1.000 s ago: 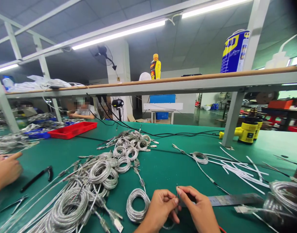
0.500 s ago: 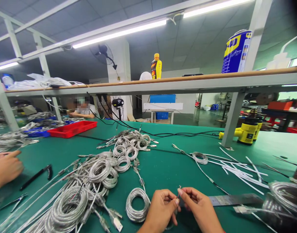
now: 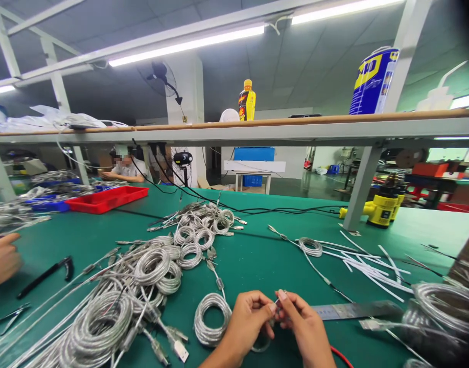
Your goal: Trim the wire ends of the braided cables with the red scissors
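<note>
My left hand point(image 3: 250, 319) and my right hand point(image 3: 302, 324) meet low in the centre, thumbs and forefingers pinched. Between their tips shows a thin cable wire point(image 3: 277, 301), mostly covered by the fingers. Just left of my left hand lies a coil of clear-jacketed silver cable point(image 3: 211, 319). Part of another cable loop point(image 3: 260, 345) shows beneath the hands. A steel ruler point(image 3: 344, 310) lies flat to the right of my right hand. Further left is a large heap of coiled USB cables point(image 3: 152, 268).
White tubes point(image 3: 367, 268) and a loose cable point(image 3: 311, 247) lie to the right. More cable coils point(image 3: 441, 317) sit at the right edge. Black-handled pliers point(image 3: 46, 278) lie near another person's hand point(image 3: 3, 259). A red tray point(image 3: 108, 198) stands behind; a shelf point(image 3: 227, 132) crosses above.
The view has shifted slightly. My hands stay together, and the right fingertips have come closer over the wire. The other person's hand has moved partly out at the left.
</note>
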### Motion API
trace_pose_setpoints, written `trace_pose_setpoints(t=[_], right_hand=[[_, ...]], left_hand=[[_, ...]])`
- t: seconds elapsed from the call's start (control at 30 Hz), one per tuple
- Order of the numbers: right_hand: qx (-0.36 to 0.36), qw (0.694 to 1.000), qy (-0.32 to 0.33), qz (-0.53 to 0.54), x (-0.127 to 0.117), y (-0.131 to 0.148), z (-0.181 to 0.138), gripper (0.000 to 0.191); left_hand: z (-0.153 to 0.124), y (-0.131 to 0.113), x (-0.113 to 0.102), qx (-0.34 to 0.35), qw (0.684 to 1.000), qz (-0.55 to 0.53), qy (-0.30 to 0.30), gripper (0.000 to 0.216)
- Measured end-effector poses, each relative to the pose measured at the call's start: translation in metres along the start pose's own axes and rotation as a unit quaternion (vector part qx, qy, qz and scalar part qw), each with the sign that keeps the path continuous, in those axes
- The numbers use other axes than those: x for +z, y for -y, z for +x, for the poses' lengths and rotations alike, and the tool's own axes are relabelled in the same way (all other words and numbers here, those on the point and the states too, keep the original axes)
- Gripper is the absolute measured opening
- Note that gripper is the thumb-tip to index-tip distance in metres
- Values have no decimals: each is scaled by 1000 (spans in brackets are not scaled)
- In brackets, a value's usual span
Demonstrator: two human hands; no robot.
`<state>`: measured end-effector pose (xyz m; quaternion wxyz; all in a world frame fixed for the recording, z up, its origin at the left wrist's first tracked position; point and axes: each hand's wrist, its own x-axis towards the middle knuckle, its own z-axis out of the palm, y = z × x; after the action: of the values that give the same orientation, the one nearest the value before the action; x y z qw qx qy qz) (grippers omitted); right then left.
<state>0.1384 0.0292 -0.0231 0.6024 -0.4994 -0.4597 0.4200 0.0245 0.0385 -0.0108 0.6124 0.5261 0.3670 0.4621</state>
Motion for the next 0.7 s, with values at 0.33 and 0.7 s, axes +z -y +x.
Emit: trace_pose_setpoints(t=[0.33,0.7], right_hand=[[21,992,89,85,8,5,-14,30],[7,987,124,98,11,9,-18,21]], left_hand=[[4,-4,-7,64,997,-17,-44,20],[0,-8,-3,51,998,-20,-42,23]])
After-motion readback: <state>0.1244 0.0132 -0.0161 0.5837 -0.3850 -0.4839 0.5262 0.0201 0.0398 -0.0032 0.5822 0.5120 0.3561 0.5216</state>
